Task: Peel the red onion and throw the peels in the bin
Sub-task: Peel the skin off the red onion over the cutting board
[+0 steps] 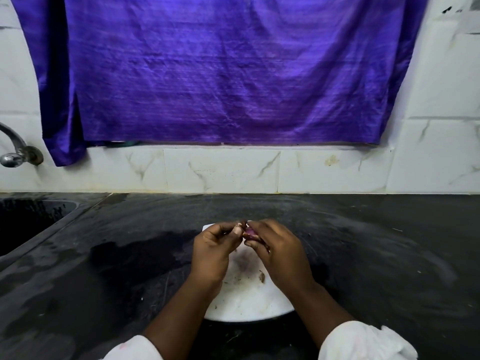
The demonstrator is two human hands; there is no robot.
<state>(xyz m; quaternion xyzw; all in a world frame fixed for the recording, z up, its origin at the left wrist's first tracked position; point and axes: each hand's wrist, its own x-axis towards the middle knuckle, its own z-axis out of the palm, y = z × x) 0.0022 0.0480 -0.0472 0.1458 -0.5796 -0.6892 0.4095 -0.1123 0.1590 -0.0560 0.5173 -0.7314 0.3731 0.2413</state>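
A small red onion (250, 232) is held above a white cutting board (249, 300) on the black counter. My right hand (278, 248) wraps around the onion, so only a purple patch of it shows. My left hand (215, 250) pinches a strip of peel (240, 225) at the onion's top between thumb and fingers. Small peel scraps (261, 276) lie on the board under my hands. No bin is in view.
A dark sink (28, 219) is set into the counter at the left, with a metal tap (15, 152) on the tiled wall above it. A purple cloth (220, 68) hangs over the back wall. The black counter (376, 255) stretches to the right.
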